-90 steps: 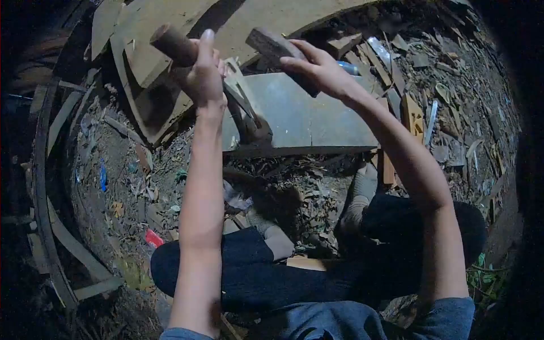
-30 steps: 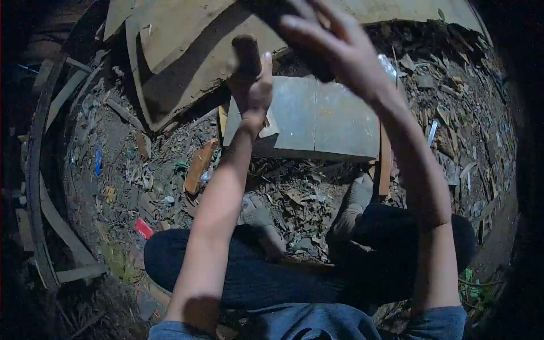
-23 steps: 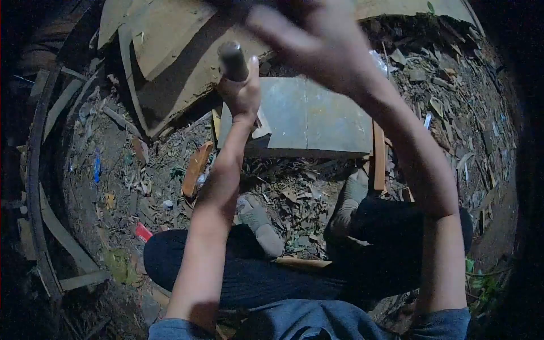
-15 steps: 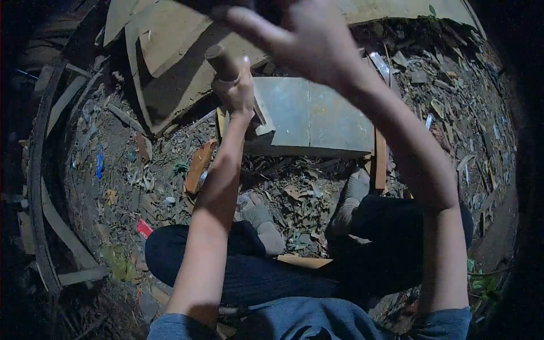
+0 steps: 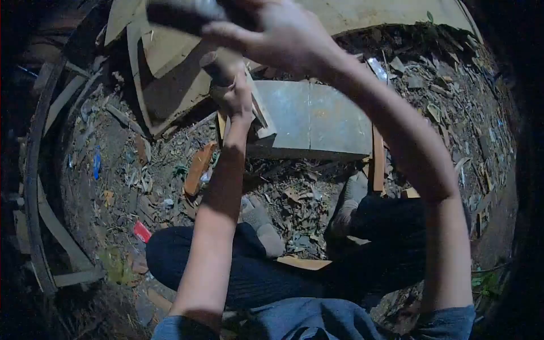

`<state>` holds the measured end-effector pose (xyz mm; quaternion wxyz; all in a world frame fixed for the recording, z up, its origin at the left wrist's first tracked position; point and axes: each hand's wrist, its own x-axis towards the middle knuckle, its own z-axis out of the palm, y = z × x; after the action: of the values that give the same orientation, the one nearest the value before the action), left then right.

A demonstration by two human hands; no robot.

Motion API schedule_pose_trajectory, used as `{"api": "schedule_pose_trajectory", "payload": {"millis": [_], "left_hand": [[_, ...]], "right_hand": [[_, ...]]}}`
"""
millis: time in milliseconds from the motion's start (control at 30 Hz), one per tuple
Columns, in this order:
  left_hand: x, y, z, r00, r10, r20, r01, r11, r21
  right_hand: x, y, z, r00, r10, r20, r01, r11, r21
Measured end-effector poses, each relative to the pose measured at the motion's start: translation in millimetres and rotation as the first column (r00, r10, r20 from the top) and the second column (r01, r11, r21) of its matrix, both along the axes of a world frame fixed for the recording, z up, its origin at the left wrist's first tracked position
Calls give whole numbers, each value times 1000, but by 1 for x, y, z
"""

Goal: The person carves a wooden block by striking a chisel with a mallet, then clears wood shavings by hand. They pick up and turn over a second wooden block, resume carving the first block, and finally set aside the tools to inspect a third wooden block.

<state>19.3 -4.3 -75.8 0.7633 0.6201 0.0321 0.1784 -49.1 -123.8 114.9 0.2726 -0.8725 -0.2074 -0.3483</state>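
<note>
My left hand (image 5: 239,101) is wrapped round a thick cylindrical wooden piece (image 5: 213,67), its flat round end tilted up and to the left. Just below that hand is a narrow wooden strip (image 5: 262,116) at the left end of a pale bench-like block (image 5: 317,119). Higher up and nearer to me, my right hand (image 5: 277,37) is closed on a dark, bulky tool (image 5: 175,18), blurred by motion and partly cut off by the top edge. This dark tool hangs over the wooden piece in this view.
Large pale boards (image 5: 175,42) lie behind the block. Wood chips and leaves litter the ground around my feet (image 5: 263,226). An orange-brown wood offcut (image 5: 199,169) lies left of the block, and a curved wooden frame (image 5: 42,153) stands at the far left.
My right hand and the dark tool have moved left and into fuller view. My left hand and the wooden piece have shifted only slightly.
</note>
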Motion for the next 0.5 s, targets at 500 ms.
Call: {"api": "schedule_pose_trajectory", "payload": {"millis": [500], "left_hand": [[11, 8, 6, 965, 260, 26, -253, 955, -158]], "right_hand": [[6, -49, -212, 719, 212, -662, 326, 738, 591]]}}
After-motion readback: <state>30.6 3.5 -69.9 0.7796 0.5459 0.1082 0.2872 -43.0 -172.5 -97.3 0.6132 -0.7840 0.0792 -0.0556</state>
